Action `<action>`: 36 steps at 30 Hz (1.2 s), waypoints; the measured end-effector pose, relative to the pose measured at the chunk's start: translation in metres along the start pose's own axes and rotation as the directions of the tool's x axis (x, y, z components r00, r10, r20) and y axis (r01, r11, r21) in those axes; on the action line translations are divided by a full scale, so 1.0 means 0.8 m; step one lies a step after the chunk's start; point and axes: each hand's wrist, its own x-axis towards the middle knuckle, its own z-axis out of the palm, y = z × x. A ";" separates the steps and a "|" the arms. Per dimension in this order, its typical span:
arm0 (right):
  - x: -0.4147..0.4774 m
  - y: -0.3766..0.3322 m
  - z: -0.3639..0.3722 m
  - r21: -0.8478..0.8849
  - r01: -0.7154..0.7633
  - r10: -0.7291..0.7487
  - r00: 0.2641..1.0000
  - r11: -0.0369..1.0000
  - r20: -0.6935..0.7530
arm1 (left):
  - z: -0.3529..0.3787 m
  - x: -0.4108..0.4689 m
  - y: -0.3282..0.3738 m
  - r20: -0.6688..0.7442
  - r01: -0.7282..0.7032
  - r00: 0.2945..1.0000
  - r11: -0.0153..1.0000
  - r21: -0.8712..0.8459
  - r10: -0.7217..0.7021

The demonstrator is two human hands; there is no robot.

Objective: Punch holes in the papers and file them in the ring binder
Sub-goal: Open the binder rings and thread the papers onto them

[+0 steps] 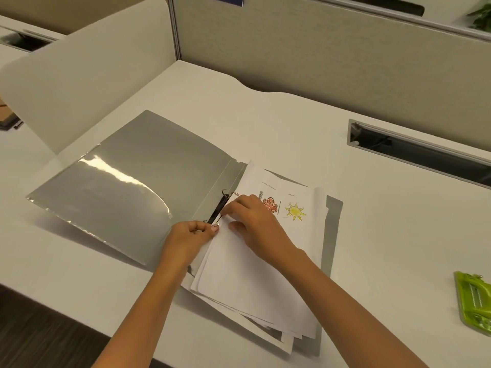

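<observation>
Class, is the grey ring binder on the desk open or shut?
Open: the ring binder has its cover spread left of the ring bar, with the papers on its other half.

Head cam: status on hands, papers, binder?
Hands: left hand pinches papers by the rings, right hand presses them down. Papers fanned on open binder. Green hole punch far right, clear of the work.

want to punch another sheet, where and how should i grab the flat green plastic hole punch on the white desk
Probably take the flat green plastic hole punch by its long left edge, from above and the left, with the right hand. It lies flat on the white desk, that edge clear and nearest that hand; its right side is out of frame.
</observation>
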 end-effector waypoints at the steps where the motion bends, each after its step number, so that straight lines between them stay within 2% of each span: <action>1: -0.001 0.001 0.000 0.007 -0.012 0.012 1.000 1.000 0.003 | 0.001 0.000 0.000 -0.001 -0.015 1.000 1.000 0.005 0.015; 7: -0.009 0.001 -0.001 0.045 -0.036 0.035 0.999 0.998 0.015 | 0.006 -0.002 0.000 -0.074 -0.071 0.995 0.997 0.010 0.072; 12: -0.015 0.000 0.000 0.054 -0.054 0.053 0.998 0.997 0.017 | 0.004 -0.003 0.000 0.012 0.045 0.999 0.988 -0.151 -0.043; 14: -0.016 0.001 0.000 0.051 -0.057 0.056 0.998 0.997 0.016 | 0.004 -0.002 -0.004 0.034 0.085 0.996 0.983 -0.163 -0.080; 17: -0.018 0.000 0.002 0.049 -0.060 0.059 0.998 0.997 0.023 | 0.009 -0.001 -0.013 -0.079 -0.005 0.997 1.000 -0.017 0.004; 20: -0.021 0.000 0.006 0.050 -0.063 0.062 0.998 0.997 0.032 | 0.022 -0.019 -0.012 -0.236 -0.164 0.944 0.947 0.276 0.232; 22: -0.022 0.001 0.011 0.058 -0.069 0.067 0.997 0.996 0.039 | 0.031 -0.029 -0.014 -0.262 -0.230 0.892 0.869 0.439 0.368; 24: -0.024 0.003 0.014 0.068 -0.077 0.074 0.996 0.995 0.042 | 0.037 -0.036 -0.017 -0.247 -0.254 0.878 0.837 0.486 0.410; 29: -0.028 0.006 0.016 0.070 -0.090 0.088 0.996 0.993 0.034 | 0.053 -0.041 -0.023 -0.187 -0.159 0.923 0.777 0.610 0.336; 34: -0.029 0.006 0.017 0.088 -0.109 0.105 0.993 0.990 0.048 | 0.047 -0.032 -0.014 -0.161 -0.106 0.966 0.876 0.471 0.203; 36: -0.029 0.007 0.016 0.099 -0.112 0.108 0.993 0.989 0.040 | 0.040 -0.027 -0.011 -0.107 -0.078 0.985 0.911 0.405 0.132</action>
